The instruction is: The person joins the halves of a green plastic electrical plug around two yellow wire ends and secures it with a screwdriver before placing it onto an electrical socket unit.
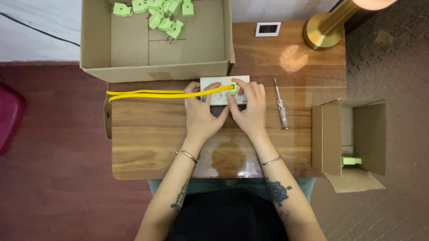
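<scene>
A white rectangular socket plate (218,97) lies on the wooden table (149,135) near its far edge. My left hand (200,115) rests on the plate's left side, fingers on its edge. My right hand (250,111) grips the right side, thumb and fingers pressing a small green plug piece (233,89) on top of the plate. A yellow cable (153,93) runs from that green piece leftward across the table to its left edge.
A large open cardboard box (124,68) at the back left holds several green plug pieces (158,11). A screwdriver (281,110) lies right of my hands. A smaller box (329,143) with one green piece stands at right. A brass lamp base (323,32) and small white frame (267,29) sit behind.
</scene>
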